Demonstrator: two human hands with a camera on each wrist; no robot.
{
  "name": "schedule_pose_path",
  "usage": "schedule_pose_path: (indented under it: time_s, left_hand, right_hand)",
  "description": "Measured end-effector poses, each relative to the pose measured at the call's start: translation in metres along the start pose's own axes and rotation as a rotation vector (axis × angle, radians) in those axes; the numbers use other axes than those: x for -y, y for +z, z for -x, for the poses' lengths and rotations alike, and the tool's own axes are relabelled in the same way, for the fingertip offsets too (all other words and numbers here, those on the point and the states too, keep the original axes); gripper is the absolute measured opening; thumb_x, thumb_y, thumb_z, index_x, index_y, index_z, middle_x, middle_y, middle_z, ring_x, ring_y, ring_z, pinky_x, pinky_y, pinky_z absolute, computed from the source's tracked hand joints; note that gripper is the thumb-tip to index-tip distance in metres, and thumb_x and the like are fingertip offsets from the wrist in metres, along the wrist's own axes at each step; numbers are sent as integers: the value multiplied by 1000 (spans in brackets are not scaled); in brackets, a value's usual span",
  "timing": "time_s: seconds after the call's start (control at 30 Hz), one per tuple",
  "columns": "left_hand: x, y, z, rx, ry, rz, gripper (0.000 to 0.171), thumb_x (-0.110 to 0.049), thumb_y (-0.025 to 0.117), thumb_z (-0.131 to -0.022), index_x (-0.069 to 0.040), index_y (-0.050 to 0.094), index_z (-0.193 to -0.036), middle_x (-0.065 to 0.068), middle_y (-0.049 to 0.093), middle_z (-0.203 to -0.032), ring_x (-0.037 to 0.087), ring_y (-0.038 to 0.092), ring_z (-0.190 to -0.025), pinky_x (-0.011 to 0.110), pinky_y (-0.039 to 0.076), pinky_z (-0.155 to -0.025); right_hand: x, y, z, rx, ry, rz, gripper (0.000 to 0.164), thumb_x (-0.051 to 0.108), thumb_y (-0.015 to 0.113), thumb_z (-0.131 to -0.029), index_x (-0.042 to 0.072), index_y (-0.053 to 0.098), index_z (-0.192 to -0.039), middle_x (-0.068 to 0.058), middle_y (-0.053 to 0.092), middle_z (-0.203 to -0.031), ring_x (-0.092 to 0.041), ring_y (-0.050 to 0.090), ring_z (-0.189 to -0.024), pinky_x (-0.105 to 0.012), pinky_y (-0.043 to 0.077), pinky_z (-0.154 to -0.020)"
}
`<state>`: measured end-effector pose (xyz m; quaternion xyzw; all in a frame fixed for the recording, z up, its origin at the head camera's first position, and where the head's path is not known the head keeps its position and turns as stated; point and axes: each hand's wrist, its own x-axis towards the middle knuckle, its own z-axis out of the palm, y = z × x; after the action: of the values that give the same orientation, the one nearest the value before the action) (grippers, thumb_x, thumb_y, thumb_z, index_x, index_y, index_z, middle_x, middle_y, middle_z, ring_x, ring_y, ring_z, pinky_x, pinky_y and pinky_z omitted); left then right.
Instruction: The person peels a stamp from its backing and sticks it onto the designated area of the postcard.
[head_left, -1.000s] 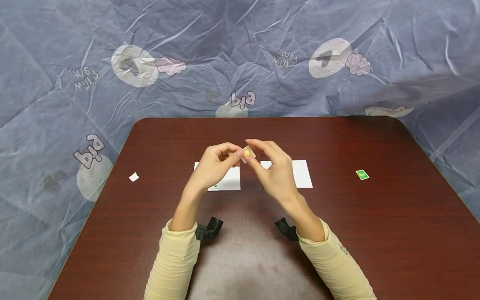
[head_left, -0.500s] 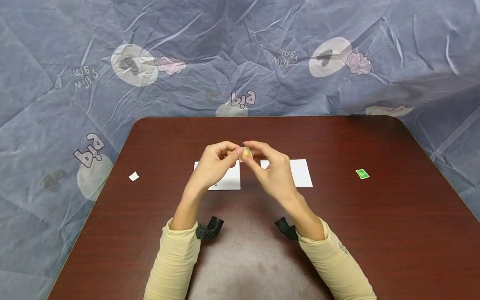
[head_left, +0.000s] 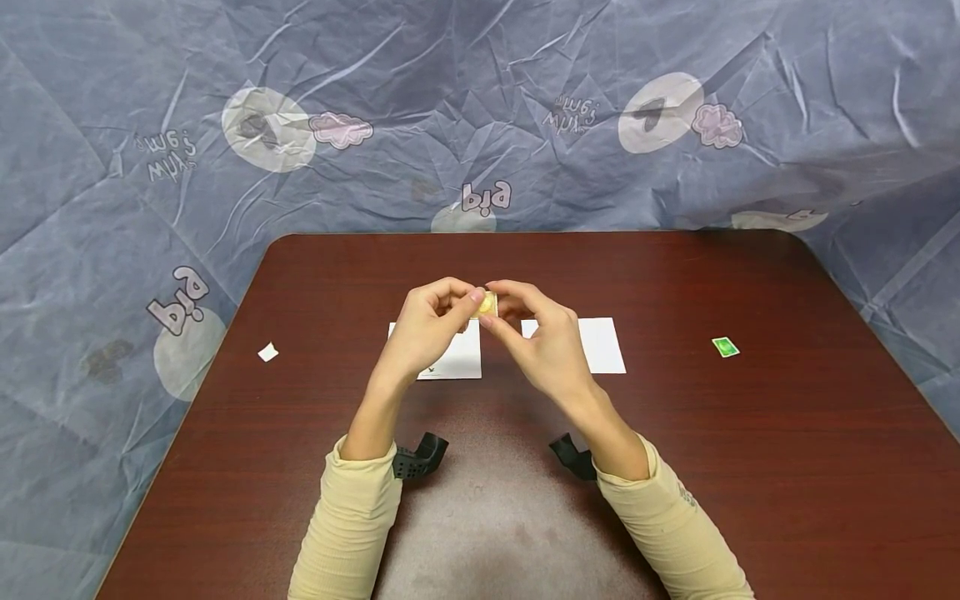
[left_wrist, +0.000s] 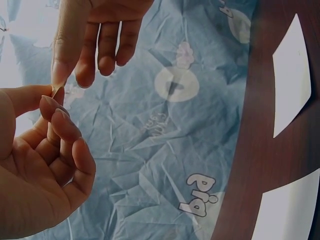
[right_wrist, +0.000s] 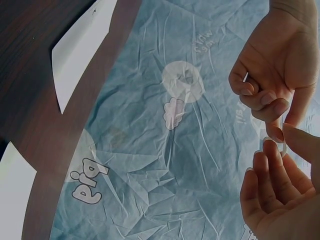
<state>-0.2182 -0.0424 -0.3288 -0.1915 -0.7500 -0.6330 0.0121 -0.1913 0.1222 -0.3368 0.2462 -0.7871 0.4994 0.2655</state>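
A small yellow stamp-like square of paper (head_left: 487,303), pale at its edge and with a round mark, is held up above the table in the head view. My left hand (head_left: 422,333) pinches its left side between thumb and forefinger. From the right, my right hand (head_left: 553,342) pinches it too, thumb at the lower edge and forefinger behind the top. In the left wrist view the square is seen edge-on as a thin sliver (left_wrist: 56,91). The fingertips hide much of it in both wrist views.
Beneath the hands, two white paper sheets (head_left: 459,357) (head_left: 604,347) lie on the dark red table (head_left: 480,258). A small white scrap (head_left: 267,352) lies far left, a small green stamp-like square (head_left: 725,347) far right. Behind hangs a wrinkled blue cloth (head_left: 420,75).
The yellow square has shifted slightly left and turned from a slant to nearly level. My right fingers have come closer to the left ones.
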Motion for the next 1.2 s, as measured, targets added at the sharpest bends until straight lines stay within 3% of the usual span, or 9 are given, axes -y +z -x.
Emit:
schedule_pose_path:
  time_s: [0.17,0.6,0.9,1.2]
  left_hand:
    - [0,1,0,-5,1,3,15,-12,61,-94,2,67,-92,1,53,-61,14,46,-58,24,35,-53]
    - [0,0,0,19,-7,11,14,-10,61,-94,2,67,-93,2,53,-61,17,47,-58,24,36,-53]
    - [4,1,-1,44,-35,13,14,-12,61,-94,1,66,-93,2,52,-62,15,47,-59,24,38,-55]
    - [6,1,-2,61,-29,18,14,-12,61,-94,1,66,-94,3,52,-63,16,48,-61,26,38,-56]
  right_hand:
    - [-1,0,0,-1,9,-2,34,0,76,-79,0,65,-111,-5,67,-78,-15,63,-72,-38,53,-67]
    - [-2,0,0,2,9,27,29,-1,71,-84,-1,66,-113,-7,70,-84,-16,66,-77,-31,53,-71]
    - [-4,-1,0,-11,32,32,20,2,70,-86,2,67,-105,-3,69,-76,-12,63,-67,-31,50,-62]
    - [-5,-1,0,-10,70,27,27,2,71,-85,0,65,-112,-4,71,-78,-13,64,-67,-27,50,-62]
